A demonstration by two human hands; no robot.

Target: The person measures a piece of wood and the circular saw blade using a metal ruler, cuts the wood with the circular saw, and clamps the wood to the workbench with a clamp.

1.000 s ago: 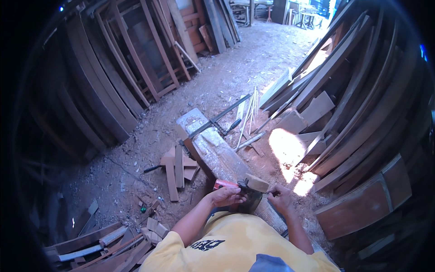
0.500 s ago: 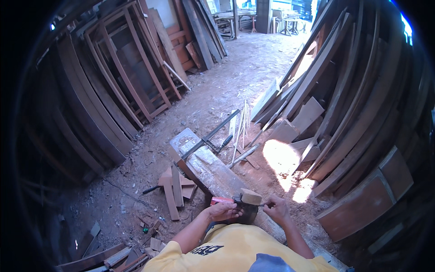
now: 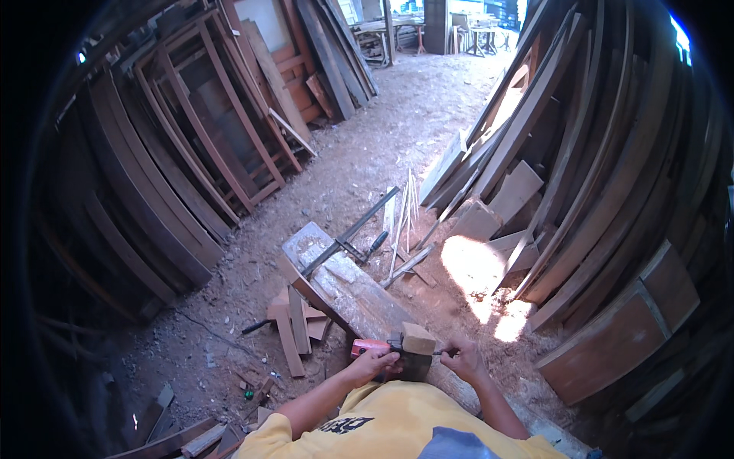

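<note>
My left hand (image 3: 375, 364) is curled against a red-and-black tool (image 3: 368, 348) close to my body; its exact kind cannot be made out. A pale wooden block (image 3: 419, 339) sits at the tool's right end, above a dark part. My right hand (image 3: 464, 360) pinches a thin dark piece beside the block, too small to name. Both hands are over the near end of a dusty wooden bench (image 3: 375, 296), whose far end carries a bar clamp (image 3: 348, 239) with a dark handle.
Wood offcuts (image 3: 293, 325) lie on the floor left of the bench. Thin sticks (image 3: 407, 203) stand beyond it. Wooden frames (image 3: 222, 115) lean at the left, and long boards (image 3: 604, 161) lean at the right. Panels (image 3: 619, 329) rest at the near right. Scrap wood (image 3: 180, 442) lies at the lower left.
The tool and block have tilted slightly, showing more of the red body and the block's face. Both hands have shifted a little. The whole view has moved slightly.
</note>
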